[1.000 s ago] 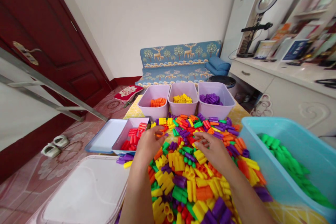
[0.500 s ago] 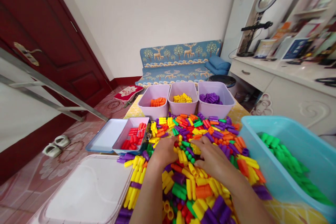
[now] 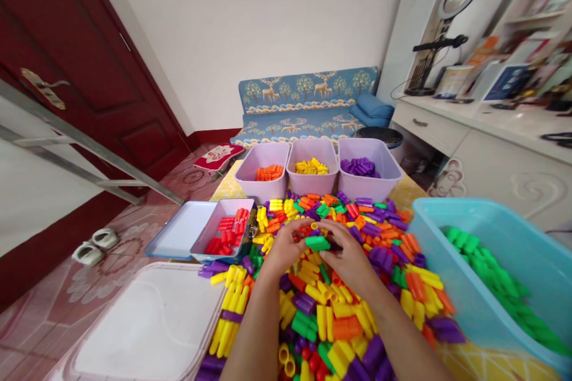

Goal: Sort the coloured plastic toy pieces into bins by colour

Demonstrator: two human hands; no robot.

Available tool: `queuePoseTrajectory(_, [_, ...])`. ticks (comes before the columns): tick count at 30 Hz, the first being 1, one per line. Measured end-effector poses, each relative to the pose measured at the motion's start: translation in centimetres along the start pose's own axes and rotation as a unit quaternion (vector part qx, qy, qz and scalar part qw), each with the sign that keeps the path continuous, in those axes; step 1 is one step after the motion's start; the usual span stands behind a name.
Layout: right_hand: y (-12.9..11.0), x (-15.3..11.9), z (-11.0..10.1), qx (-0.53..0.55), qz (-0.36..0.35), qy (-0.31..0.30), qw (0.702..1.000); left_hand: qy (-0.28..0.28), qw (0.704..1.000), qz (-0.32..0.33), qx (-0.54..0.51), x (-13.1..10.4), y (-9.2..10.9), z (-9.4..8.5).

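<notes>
A green plastic building block, shaped like joined tubes, is raised slightly above the pile between my two hands. My left hand curls round its left end, thumb and fingers closed on it. At the other end my right hand grips it, with the fingers bent over the top. Just behind the green block, a yellow tube end shows between the fingertips; whether it is held, I cannot tell. Below and around both hands spreads a heap of mixed yellow, purple, orange, red and green blocks.
Lilac bins along the back hold orange, yellow and purple blocks. Red blocks fill part of a box on the left, near a white lid. A turquoise tub with green blocks stands right.
My hands have come closer together and lifted a little from the pile. The green block is now between them. Some green pieces appear near the back of the heap.
</notes>
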State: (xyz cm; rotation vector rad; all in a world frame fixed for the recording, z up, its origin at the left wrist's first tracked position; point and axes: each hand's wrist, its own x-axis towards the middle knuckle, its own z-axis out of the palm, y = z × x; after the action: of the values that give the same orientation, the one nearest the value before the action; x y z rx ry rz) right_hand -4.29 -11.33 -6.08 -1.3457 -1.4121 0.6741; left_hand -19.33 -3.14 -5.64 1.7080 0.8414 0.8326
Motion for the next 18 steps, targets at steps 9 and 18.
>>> queuePoseTrajectory(9, [-0.4,0.2,-0.4,0.043,0.107,0.094,0.989,0.151,0.955,-0.030,0.252,0.1,-1.5,-0.8])
queuePoseTrajectory(18, [-1.4,2.3,-3.2,-0.002,0.108,-0.081,0.991,0.124,0.928,-0.091,0.340,-0.3,-0.4,-0.4])
